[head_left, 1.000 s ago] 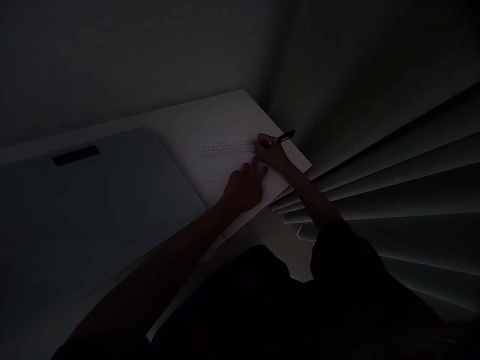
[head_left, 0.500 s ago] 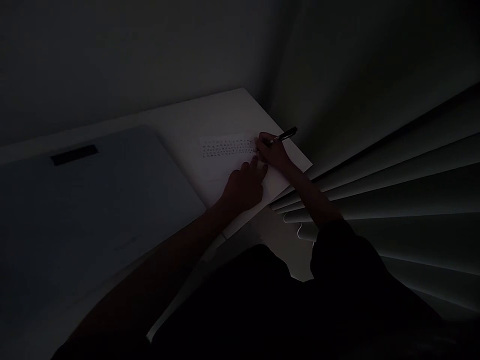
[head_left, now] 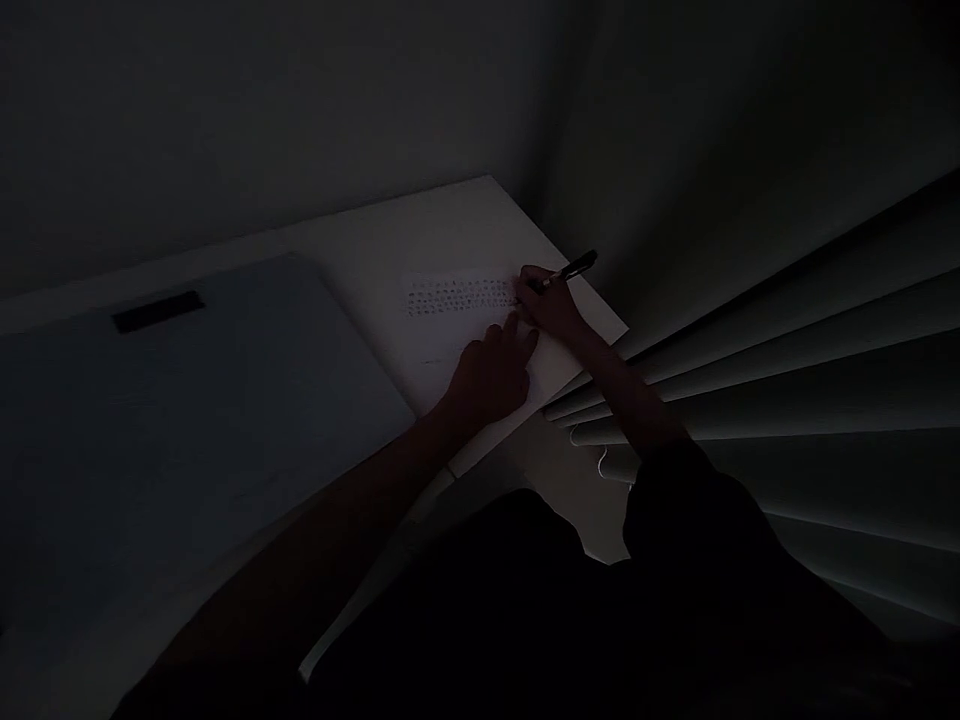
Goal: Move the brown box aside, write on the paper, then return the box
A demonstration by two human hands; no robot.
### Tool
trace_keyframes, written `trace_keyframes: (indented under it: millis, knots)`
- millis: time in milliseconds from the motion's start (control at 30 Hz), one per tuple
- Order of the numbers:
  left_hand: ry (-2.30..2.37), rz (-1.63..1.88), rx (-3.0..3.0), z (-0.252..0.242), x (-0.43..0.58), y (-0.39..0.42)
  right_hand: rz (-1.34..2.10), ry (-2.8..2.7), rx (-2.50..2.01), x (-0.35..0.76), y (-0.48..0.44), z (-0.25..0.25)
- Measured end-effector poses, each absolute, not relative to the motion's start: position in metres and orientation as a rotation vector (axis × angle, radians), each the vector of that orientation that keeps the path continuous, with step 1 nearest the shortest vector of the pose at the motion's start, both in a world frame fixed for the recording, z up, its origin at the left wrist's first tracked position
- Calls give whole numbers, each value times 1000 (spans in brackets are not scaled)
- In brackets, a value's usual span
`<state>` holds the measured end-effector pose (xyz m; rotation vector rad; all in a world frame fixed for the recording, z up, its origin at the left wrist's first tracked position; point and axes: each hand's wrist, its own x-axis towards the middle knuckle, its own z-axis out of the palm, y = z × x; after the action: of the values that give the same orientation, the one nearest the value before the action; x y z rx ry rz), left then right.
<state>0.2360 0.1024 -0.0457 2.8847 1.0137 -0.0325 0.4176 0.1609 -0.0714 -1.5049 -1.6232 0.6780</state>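
You sit in a very dim room at a pale desk [head_left: 450,225] pushed into a corner, with dark walls meeting at about 12 o'clock. Slatted window blinds [head_left: 787,380] fan across the view from 3 to 5 o'clock, their nearest slats just beside the desk's right edge.

A large grey-blue mat [head_left: 187,430] covers the desk's left half, from 8 to 10 o'clock, with a small dark bar [head_left: 157,311] lying near its far edge. No containers can be made out in this light.

A sheet of paper [head_left: 450,340] lies at the centre of the desk, just right of the mat, with rows of small handwritten marks [head_left: 459,297] across its top. Your left hand [head_left: 491,375] rests flat on the paper, fingers spread loosely, gripping nothing. Your right hand [head_left: 551,305] — at about 1 o'clock from the left — is closed around a dark pen [head_left: 570,270], whose tip meets the right end of the written rows and whose back end tilts up toward the blinds. Your dark sleeves and lap fill the bottom of the view.
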Motion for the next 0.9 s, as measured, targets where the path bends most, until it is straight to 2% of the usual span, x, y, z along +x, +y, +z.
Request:
trace_keyframes:
  millis: [300,533,733,900]
  knots:
    - [1025,-5,2877,-46,236,102,551,-1635,-1449,418,161,-70]
    - [1005,167,2947,-47,235,96,401,-1791,-1400,421,162,-69]
    - [927,196,3032,-56,234,94,458,-1757,-1324,420,163,-74]
    - [888,200,3058,-41,222,81,378,-1936,-1411,420,159,-65]
